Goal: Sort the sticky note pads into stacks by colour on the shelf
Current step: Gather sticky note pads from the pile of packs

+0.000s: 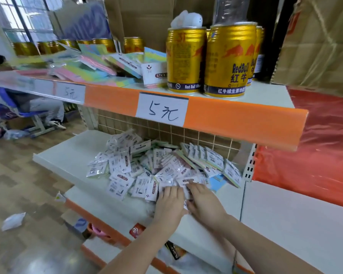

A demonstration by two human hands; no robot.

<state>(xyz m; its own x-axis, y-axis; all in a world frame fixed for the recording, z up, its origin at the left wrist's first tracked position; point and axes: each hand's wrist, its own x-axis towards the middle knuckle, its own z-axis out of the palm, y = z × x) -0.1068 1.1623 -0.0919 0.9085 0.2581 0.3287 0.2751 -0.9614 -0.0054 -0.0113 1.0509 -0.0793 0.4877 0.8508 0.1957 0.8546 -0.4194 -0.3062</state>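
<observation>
Both forearms are being extended from the lower edge of the head view toward the middle shelf (71,155). The left hand (169,202) is being laid palm-down on the near edge of the pile of sticky note pads (158,169), its fingers (171,189) held straight and close together. The right hand (205,202) is being placed just beside it, fingers likewise extended and lying flat on the packets; no pad is seen being pinched or lifted. This flat placement is judged to serve for spreading or gathering packets so that colours can be read, since most pads are lying label side up in clear wrappers and their colours are being hidden. One blue pad (216,181) is being exposed just beyond the right hand. A row of pads is leaning on edge against the right end of the pile, near the shelf upright.

On the upper shelf (236,119), further pads in pink, green and blue (91,70) are lying loosely fanned, not yet stacked by colour, beside gold drink cans (228,60). Handwritten price labels (161,109) are being carried on the orange shelf edge. Sorting is judged to be at an early stage.
</observation>
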